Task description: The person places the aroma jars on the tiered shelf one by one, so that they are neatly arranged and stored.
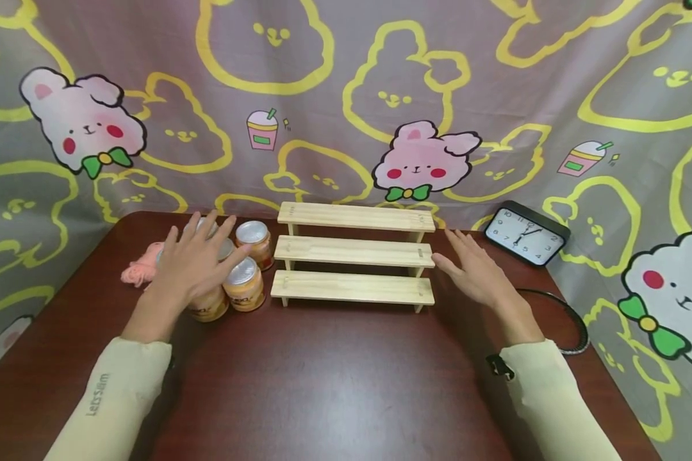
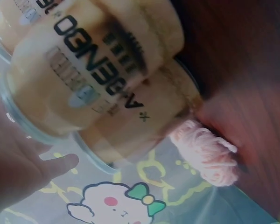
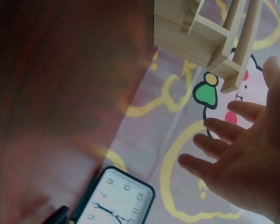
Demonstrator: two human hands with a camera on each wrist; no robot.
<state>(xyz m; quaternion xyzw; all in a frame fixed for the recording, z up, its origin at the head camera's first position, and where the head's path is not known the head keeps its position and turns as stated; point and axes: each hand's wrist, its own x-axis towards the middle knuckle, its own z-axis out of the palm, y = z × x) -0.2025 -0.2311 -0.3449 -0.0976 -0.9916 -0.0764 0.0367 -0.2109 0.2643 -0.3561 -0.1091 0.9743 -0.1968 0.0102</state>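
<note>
My left hand (image 1: 191, 266) hovers with spread fingers over a group of several jar-like cans (image 1: 245, 289) with silvery lids. In the left wrist view, the printed can (image 2: 79, 74) stands close to that hand (image 2: 21, 163), its fingers not curled round it. Pink yarn (image 1: 142, 266) lies left of the cans, partly hidden by the hand. A three-step wooden shelf (image 1: 354, 251) stands in the middle of the table. Beside its right end is my right hand (image 1: 477, 274), fingers extended and holding nothing; the right wrist view shows a gap between hand and shelf (image 3: 186, 42).
A black-framed clock (image 1: 527, 234) leans at the table's back right. Below it, a dark cord-like loop (image 1: 582, 330) lies near the right edge of the brown table (image 1: 334, 384). A patterned curtain (image 1: 323, 109) hangs behind and along both sides.
</note>
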